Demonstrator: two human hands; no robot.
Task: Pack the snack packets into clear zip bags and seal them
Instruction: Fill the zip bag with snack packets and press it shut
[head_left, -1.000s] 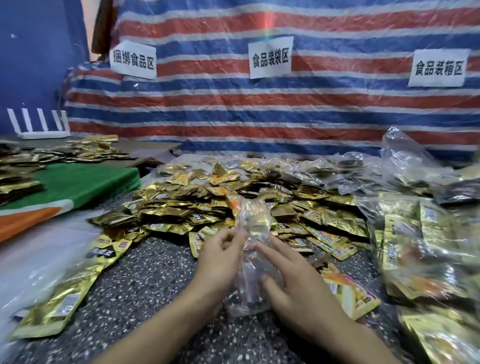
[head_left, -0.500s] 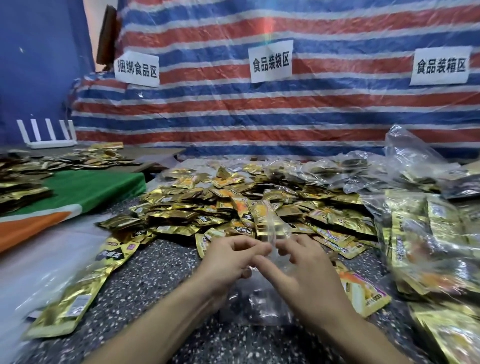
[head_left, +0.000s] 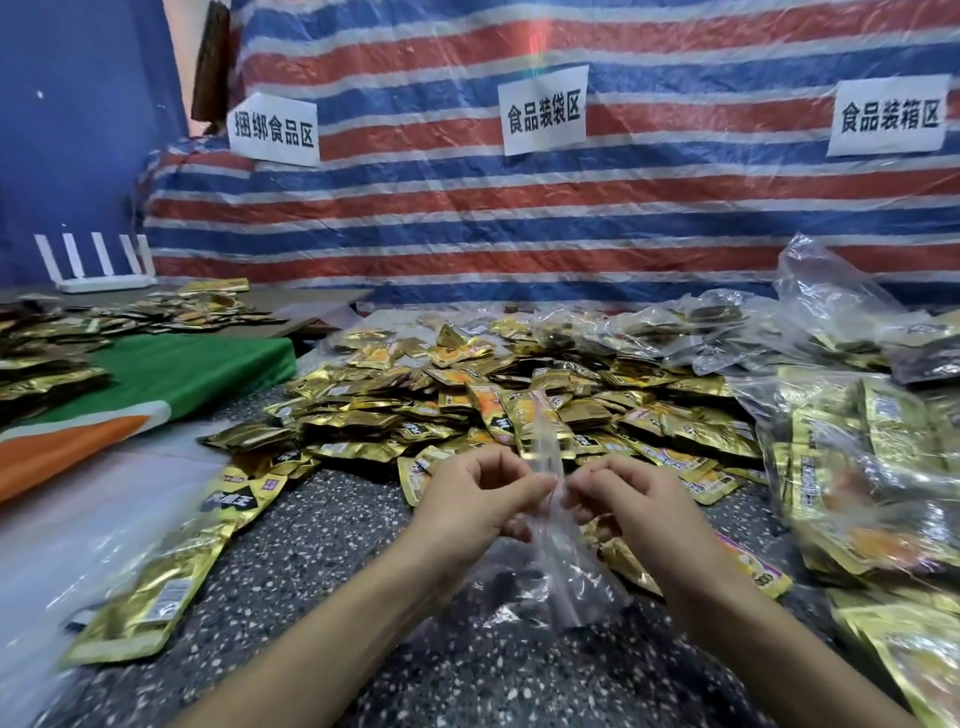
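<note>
Speckled dark stone tabletop (head_left: 322, 545) carries the heap of gold foil snack packets (head_left: 467, 405) just beyond your hands. Your left hand (head_left: 467, 506) and right hand (head_left: 639, 501) have slid up the crumpled clear plastic zip bag (head_left: 558, 551) and now pinch its mouth, so you look ready to open it for filling.

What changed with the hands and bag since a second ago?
The left hand and right hand, earlier spread along the sides of the clear zip bag, moved up and now pinch near its top, fingertips close together. The pile of gold packets stayed put.
</note>
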